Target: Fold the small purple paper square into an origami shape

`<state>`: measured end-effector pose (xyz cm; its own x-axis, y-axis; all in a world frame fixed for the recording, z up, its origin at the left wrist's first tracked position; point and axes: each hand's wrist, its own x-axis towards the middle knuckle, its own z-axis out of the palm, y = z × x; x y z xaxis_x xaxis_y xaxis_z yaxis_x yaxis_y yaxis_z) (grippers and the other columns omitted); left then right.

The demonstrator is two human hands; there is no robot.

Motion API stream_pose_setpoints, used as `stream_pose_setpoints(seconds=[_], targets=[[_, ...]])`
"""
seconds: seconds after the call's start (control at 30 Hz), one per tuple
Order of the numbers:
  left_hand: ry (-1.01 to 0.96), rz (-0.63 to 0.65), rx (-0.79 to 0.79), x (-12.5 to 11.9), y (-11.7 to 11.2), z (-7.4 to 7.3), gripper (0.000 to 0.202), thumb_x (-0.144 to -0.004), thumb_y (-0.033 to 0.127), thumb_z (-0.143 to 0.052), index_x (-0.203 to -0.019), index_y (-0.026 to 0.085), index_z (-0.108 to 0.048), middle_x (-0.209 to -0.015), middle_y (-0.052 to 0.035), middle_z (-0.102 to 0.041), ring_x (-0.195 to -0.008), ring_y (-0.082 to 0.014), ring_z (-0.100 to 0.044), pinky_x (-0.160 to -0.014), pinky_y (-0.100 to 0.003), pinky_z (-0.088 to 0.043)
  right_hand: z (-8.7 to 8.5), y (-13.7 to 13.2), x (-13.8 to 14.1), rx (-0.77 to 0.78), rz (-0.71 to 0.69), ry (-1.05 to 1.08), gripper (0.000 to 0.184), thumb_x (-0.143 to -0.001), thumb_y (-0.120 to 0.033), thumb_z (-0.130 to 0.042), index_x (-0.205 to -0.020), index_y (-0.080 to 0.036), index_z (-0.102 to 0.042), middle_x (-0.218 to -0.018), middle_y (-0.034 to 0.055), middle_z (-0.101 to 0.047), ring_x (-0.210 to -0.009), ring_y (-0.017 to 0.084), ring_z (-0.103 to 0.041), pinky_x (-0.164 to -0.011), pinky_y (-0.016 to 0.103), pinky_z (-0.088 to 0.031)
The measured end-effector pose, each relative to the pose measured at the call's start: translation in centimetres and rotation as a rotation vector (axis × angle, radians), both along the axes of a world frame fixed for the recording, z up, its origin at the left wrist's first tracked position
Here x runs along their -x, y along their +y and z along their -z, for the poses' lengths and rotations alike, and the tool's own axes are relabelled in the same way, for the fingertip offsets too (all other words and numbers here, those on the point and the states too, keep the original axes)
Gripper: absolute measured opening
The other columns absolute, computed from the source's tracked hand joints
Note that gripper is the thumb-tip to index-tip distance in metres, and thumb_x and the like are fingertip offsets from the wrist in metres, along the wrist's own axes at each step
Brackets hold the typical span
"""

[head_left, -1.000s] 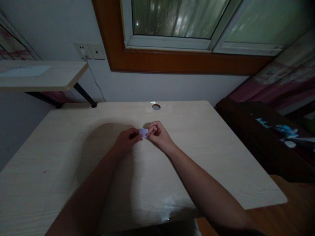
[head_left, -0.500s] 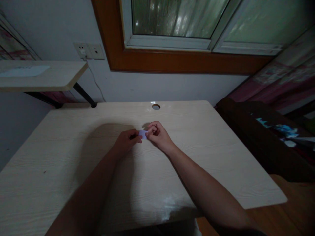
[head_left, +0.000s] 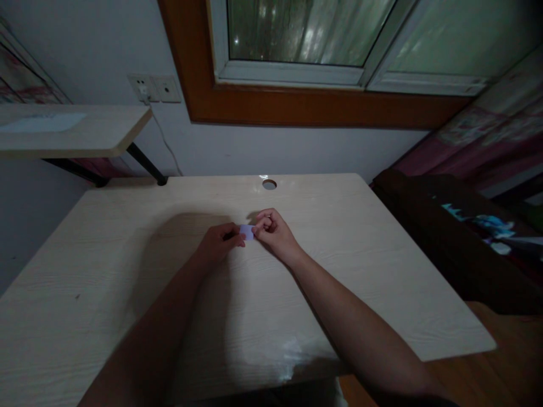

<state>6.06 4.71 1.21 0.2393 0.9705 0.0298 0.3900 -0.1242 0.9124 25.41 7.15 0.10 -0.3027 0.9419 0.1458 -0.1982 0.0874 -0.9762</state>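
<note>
Between my two hands is a small, pale purple piece of paper (head_left: 246, 231), held just above or against the desk. My left hand (head_left: 218, 242) pinches its left side between thumb and fingers. At its right edge, the thumb and index finger of my right hand (head_left: 275, 233) are closed, with the other fingers curled. My fingers cover both ends of the paper, and any print on it is too small to make out.
The pale wood desk (head_left: 360, 271) has a round cable hole (head_left: 269, 185) near its back edge. A raised shelf (head_left: 102, 130) on black legs stands at the left. Behind are a wall socket (head_left: 167, 89) and a window (head_left: 297, 73). Dark furniture (head_left: 432, 243) stands at the right.
My right thumb and fingertips have shifted very slightly to the right along the paper, showing a little more of it. My left hand has stayed in place.
</note>
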Motion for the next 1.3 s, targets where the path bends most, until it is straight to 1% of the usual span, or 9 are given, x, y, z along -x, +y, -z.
stream_pose_setpoints(seconds=[0.17,0.3,0.47,0.73,1.0,1.17,1.3], targets=[[-0.032,-0.021,0.009,0.0,-0.1,-0.2,0.025,-0.082,0.040,-0.062,-0.072,0.017,-0.065,-0.072,-0.0020,-0.071,-0.066,-0.0151,-0.059,-0.064,-0.025,-0.042,0.1,0.1,-0.1,0.034,0.007,0.060,0.035,-0.075,-0.033,-0.078,-0.100,-0.024,-0.054,-0.069,-0.0054,-0.063,-0.064,0.012,-0.059,-0.066,0.028,-0.046],[-0.083,-0.072,0.024,0.1,0.2,0.2,0.024,-0.082,0.039,-0.064,-0.072,0.017,-0.064,-0.072,-0.0021,-0.072,-0.067,-0.0154,-0.062,-0.067,-0.026,-0.044,0.0,0.0,-0.1,0.077,0.002,0.108,0.034,-0.079,-0.037,-0.075,-0.104,-0.025,-0.055,-0.073,-0.0040,-0.063,-0.069,0.014,-0.062,-0.069,0.030,-0.049],[-0.063,-0.076,0.023,0.1,0.4,0.9,0.026,-0.082,0.042,-0.064,-0.075,0.017,-0.066,-0.074,-0.0031,-0.073,-0.068,-0.0163,-0.064,-0.068,-0.027,-0.046,0.1,0.0,0.0,-0.002,-0.021,0.007,0.039,-0.076,-0.034,-0.078,-0.106,-0.025,-0.056,-0.075,-0.0040,-0.064,-0.068,0.012,-0.059,-0.067,0.028,-0.046],[-0.028,-0.058,0.009,-0.1,0.2,0.2,0.023,-0.083,0.039,-0.063,-0.076,0.017,-0.067,-0.075,-0.0030,-0.073,-0.070,-0.0166,-0.064,-0.069,-0.027,-0.046,0.5,0.3,-0.2,-0.014,-0.006,0.018,0.036,-0.076,-0.034,-0.077,-0.105,-0.025,-0.056,-0.073,-0.0045,-0.061,-0.065,0.013,-0.054,-0.065,0.028,-0.041],[-0.027,-0.059,0.021,-0.1,0.3,0.4,0.023,-0.082,0.039,-0.063,-0.076,0.018,-0.069,-0.076,-0.0030,-0.075,-0.071,-0.0175,-0.066,-0.071,-0.028,-0.048,0.2,0.2,-0.1,-0.027,0.015,0.014,0.037,-0.077,-0.038,-0.077,-0.104,-0.025,-0.055,-0.073,-0.0038,-0.060,-0.066,0.014,-0.054,-0.066,0.029,-0.041],[-0.040,-0.050,0.036,-0.1,0.1,0.2,0.023,-0.082,0.038,-0.063,-0.077,0.017,-0.070,-0.077,-0.0038,-0.075,-0.073,-0.0180,-0.067,-0.072,-0.028,-0.049,0.4,0.2,-0.1,-0.028,0.013,0.023,0.036,-0.077,-0.037,-0.076,-0.104,-0.025,-0.054,-0.075,-0.0039,-0.060,-0.067,0.013,-0.054,-0.067,0.029,-0.041],[-0.020,-0.034,0.019,0.0,0.2,0.4,0.023,-0.082,0.039,-0.062,-0.078,0.017,-0.070,-0.077,-0.0036,-0.074,-0.072,-0.0176,-0.065,-0.071,-0.028,-0.048,0.5,0.1,-0.2,-0.040,0.014,-0.006,0.036,-0.078,-0.037,-0.075,-0.105,-0.025,-0.054,-0.076,-0.0034,-0.059,-0.068,0.014,-0.053,-0.066,0.028,-0.040]])
